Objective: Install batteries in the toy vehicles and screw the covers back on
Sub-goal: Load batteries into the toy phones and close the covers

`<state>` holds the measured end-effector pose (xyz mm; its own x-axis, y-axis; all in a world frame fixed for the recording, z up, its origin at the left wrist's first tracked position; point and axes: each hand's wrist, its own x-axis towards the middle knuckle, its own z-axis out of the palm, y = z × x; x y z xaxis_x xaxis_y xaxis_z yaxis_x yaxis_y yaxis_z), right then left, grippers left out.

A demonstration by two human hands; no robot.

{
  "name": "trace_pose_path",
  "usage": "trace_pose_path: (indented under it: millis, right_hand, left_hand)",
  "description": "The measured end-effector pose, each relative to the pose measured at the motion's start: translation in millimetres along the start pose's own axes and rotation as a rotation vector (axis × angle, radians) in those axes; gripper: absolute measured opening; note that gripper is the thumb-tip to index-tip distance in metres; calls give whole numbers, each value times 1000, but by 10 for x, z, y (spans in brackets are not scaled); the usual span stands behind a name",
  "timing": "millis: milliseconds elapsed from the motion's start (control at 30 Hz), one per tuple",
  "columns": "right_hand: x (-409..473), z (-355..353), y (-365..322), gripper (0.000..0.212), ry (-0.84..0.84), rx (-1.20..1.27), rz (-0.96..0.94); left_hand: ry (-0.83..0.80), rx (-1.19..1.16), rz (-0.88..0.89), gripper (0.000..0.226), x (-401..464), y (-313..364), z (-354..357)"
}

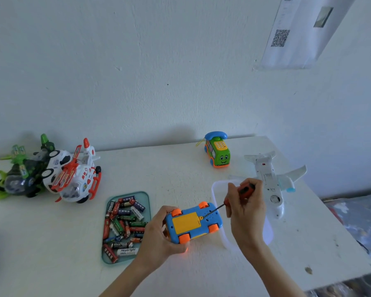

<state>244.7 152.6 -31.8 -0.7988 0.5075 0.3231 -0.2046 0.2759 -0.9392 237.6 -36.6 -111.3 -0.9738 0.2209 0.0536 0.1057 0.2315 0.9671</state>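
Observation:
A blue toy car (210, 218) with orange wheels lies upside down, its yellow battery cover (185, 222) facing up. My left hand (159, 234) grips the car's left end and holds it just above the table. My right hand (246, 211) holds a red-and-black screwdriver (242, 190), whose tip rests at the small screw tab on the cover's right edge. A teal tray (145, 197) with several loose batteries lies left of the car.
A white toy plane (270, 183) lies belly-up at the right, beside a clear white tray (215, 189) under my right hand. A green phone-car (217, 152) stands at the back. Several toy vehicles (51, 174) cluster at the far left. The table's right edge (341, 232) is close.

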Motion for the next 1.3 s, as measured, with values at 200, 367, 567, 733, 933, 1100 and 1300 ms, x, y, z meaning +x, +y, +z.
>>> trace_pose_path:
  millis: [200, 367, 567, 733, 933, 1100, 1300]
  right_hand:
    - [109, -26, 178, 23, 92, 152, 326]
    - [186, 25, 422, 26, 59, 291, 698]
    - [217, 54, 351, 28, 79, 363, 698]
    - [326, 4, 211, 26, 148, 373, 544]
    - [287, 26, -39, 22, -419, -83, 305]
    - [-57, 203, 5, 26, -734, -774, 141]
    - [-72, 240, -19, 29, -717, -657, 188]
  left_hand:
    - [-13, -36, 13, 60, 1, -26, -18]
    - [-8, -26, 17, 61, 2, -27, -23]
    - [-6, -7, 18, 61, 30, 8, 7]
    - [1, 3, 1, 58, 28, 8, -3]
    - [1, 30, -6, 61, 51, 18, 1]
    - [6, 60, 4, 60, 54, 14, 3]
    - [-1, 57, -10, 60, 46, 7, -8]
